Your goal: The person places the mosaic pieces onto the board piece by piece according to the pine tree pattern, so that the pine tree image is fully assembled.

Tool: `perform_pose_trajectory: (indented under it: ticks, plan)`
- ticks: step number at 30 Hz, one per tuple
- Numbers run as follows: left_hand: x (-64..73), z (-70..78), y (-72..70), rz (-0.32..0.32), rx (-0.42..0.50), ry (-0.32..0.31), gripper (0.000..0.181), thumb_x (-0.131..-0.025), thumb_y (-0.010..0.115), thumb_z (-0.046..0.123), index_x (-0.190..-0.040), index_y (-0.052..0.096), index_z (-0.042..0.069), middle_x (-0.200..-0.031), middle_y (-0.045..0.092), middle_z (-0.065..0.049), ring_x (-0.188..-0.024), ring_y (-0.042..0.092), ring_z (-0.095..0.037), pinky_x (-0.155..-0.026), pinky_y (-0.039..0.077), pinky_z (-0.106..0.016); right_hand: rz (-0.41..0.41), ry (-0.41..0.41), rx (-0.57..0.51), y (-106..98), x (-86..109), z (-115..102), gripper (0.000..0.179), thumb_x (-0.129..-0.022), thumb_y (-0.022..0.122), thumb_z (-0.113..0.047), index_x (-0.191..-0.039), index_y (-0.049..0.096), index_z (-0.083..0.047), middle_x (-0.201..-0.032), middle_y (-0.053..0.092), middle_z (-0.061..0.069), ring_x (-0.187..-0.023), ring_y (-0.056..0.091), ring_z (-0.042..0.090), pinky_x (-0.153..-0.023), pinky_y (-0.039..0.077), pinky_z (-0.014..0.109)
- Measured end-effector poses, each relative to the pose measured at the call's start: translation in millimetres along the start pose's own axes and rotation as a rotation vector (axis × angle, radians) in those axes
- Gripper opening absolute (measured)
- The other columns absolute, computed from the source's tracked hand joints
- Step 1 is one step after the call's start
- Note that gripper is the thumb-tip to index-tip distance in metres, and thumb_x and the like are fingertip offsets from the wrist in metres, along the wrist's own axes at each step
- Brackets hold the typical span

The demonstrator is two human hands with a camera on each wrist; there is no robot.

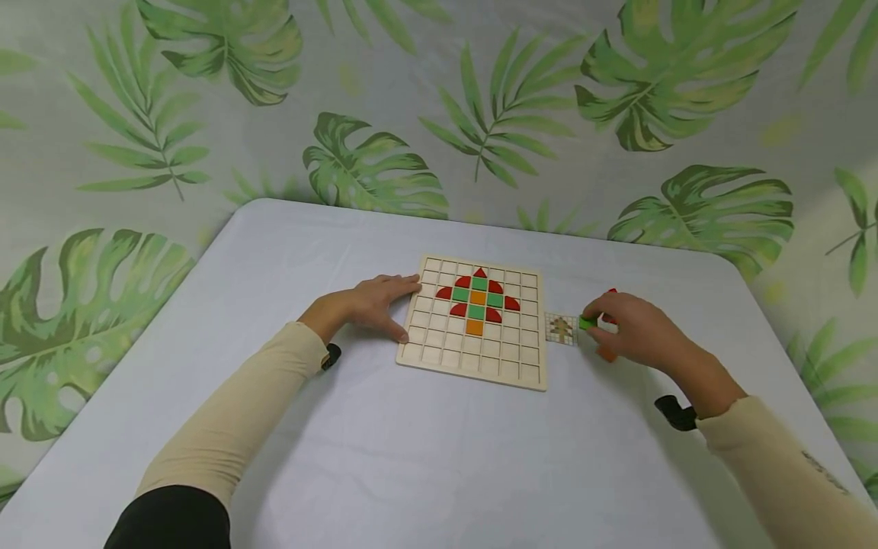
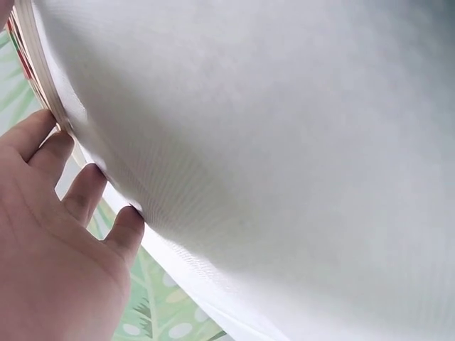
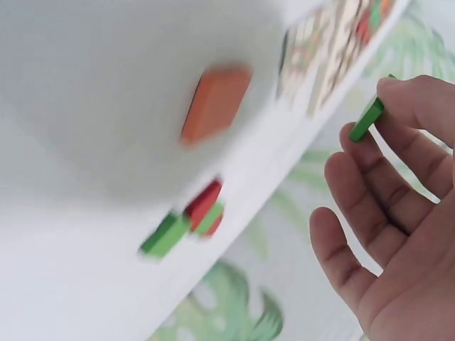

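Note:
A wooden grid board (image 1: 439, 352) lies on the white table, with red, green and orange pieces forming a tree-like pattern in its upper middle. My left hand (image 1: 376, 306) rests at the board's left side, its spread fingers and thumb touching the edge. In the right wrist view, my right hand (image 3: 398, 192) pinches a thin green block (image 3: 368, 119) between thumb and fingertips, raised off the table. Just right of the board lies a small pattern card (image 1: 562, 329), close to the right hand. An orange block (image 3: 217, 103) sits below that hand.
More loose pieces lie beyond the orange block: a green block (image 3: 165, 234), a red block (image 3: 205, 202) and others partly hidden behind them. The white table (image 1: 384, 457) extends toward the person. Leaf-patterned cloth (image 1: 494, 114) covers the area behind it.

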State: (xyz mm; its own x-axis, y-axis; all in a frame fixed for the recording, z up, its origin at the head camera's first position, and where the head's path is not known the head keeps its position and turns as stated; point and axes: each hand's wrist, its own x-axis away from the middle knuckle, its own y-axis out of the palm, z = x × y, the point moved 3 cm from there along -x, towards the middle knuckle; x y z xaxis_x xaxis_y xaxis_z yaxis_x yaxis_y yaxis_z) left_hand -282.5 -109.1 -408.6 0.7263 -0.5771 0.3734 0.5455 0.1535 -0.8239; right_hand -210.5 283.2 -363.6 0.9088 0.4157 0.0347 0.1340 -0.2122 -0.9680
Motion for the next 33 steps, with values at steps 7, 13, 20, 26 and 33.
perform_pose_trajectory:
  ticks: [7, 13, 20, 26, 33]
  plan:
    - [-0.5, -2.3, 0.6, -0.003, 0.004, 0.0, 0.098, -0.08, 0.079, 0.043, -0.159, 0.025, 0.02, -0.17, 0.01, 0.004, -0.156, 0.011, -0.031, -0.124, 0.016, -0.056, -0.038, -0.104, 0.003, 20, -22.4, -41, 0.018, -0.087, 0.074, -0.016, -0.104, 0.073, -0.011, -0.1, 0.071, 0.001, -0.09, 0.062, 0.017, -0.079, 0.054, 0.035]
    - [-3.3, -3.9, 2.9, -0.002, -0.003, 0.018, 0.098, -0.081, 0.078, 0.046, -0.159, 0.024, 0.02, -0.17, 0.011, 0.003, -0.156, 0.011, -0.032, -0.125, 0.016, -0.055, -0.043, -0.123, -0.065, 30, -39.5, -67, 0.017, -0.087, 0.074, -0.02, -0.103, 0.074, -0.014, -0.102, 0.071, 0.0, -0.093, 0.061, 0.018, -0.083, 0.055, 0.037]
    - [-1.8, -3.6, 2.6, -0.008, 0.001, 0.004, 0.099, -0.08, 0.078, 0.046, -0.159, 0.024, 0.021, -0.17, 0.01, 0.005, -0.157, 0.01, -0.03, -0.125, 0.015, -0.055, -0.078, -0.109, -0.023, 42, -54.9, -87, 0.016, -0.089, 0.071, -0.022, -0.103, 0.075, -0.015, -0.107, 0.072, 0.002, -0.108, 0.062, 0.024, -0.094, 0.054, 0.044]
    - [-0.8, -1.3, 2.2, -0.009, 0.004, 0.004, 0.099, -0.08, 0.078, 0.046, -0.159, 0.024, 0.021, -0.17, 0.01, 0.006, -0.157, 0.009, -0.03, -0.125, 0.015, -0.055, -0.109, -0.146, 0.037, 50, -60.6, -92, 0.014, -0.089, 0.071, -0.02, -0.1, 0.076, -0.012, -0.103, 0.069, 0.003, -0.102, 0.062, 0.022, -0.089, 0.056, 0.04]
    - [-2.0, -5.2, 1.8, -0.006, -0.013, 0.0, 0.099, -0.08, 0.078, 0.047, -0.159, 0.024, 0.02, -0.17, 0.01, 0.005, -0.157, 0.01, -0.03, -0.125, 0.015, -0.053, -0.133, -0.142, -0.013, 52, -62.6, -87, 0.019, -0.089, 0.068, -0.013, -0.105, 0.078, -0.012, -0.109, 0.068, 0.004, -0.103, 0.06, 0.022, -0.092, 0.055, 0.041]
